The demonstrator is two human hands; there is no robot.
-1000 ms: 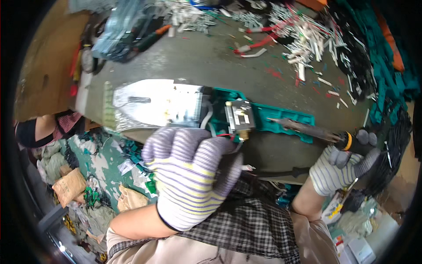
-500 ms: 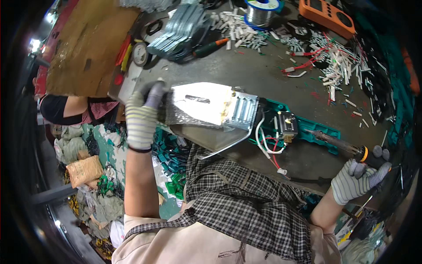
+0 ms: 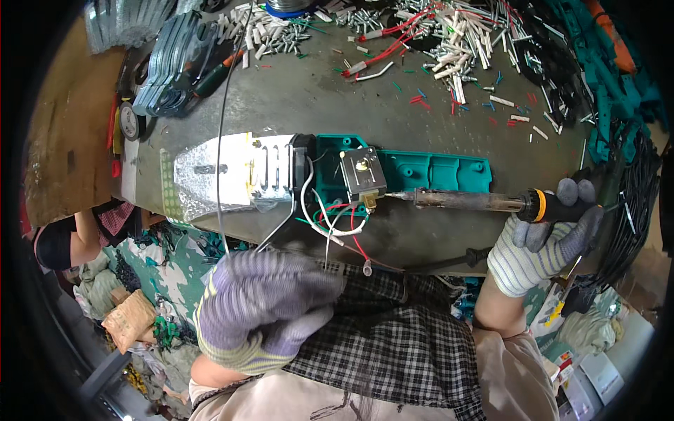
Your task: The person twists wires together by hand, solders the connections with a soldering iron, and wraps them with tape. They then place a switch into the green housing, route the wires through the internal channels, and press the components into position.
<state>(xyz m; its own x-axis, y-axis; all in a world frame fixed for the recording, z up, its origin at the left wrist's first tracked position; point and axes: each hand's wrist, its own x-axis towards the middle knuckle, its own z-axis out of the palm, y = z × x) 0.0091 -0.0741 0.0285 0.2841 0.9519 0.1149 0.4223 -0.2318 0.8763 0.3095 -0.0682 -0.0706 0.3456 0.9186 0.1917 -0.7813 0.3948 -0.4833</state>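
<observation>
The right hand (image 3: 544,245), in a striped glove at the right of the frame, has its fingers wrapped around the dark handle of a soldering iron (image 3: 467,201); part of that handle is hidden by the grip. The iron lies nearly level, its narrow tip beside the brass terminal (image 3: 370,203) of a dark boxy component (image 3: 361,174) in the middle of the frame. Whether tip and terminal touch cannot be made out.

The component sits over a teal housing half (image 3: 435,172), covering some of its inside. White wires (image 3: 307,186) and a red wire (image 3: 359,243) loop below it, overlapping so that their ends are hard to follow. To its left, a metal plate (image 3: 217,170) lies under clear film, its surface partly washed out by glare.

The left hand (image 3: 263,309), at the lower centre-left, is blurred, its fingers curled with the tips out of sight. A thin grey wire (image 3: 222,133) runs down from the top edge to the glove; whether the fingers pinch it cannot be told.

A spool (image 3: 286,10) is cut off by the top edge, and another person's arm (image 3: 86,230) shows only in part at the left.
</observation>
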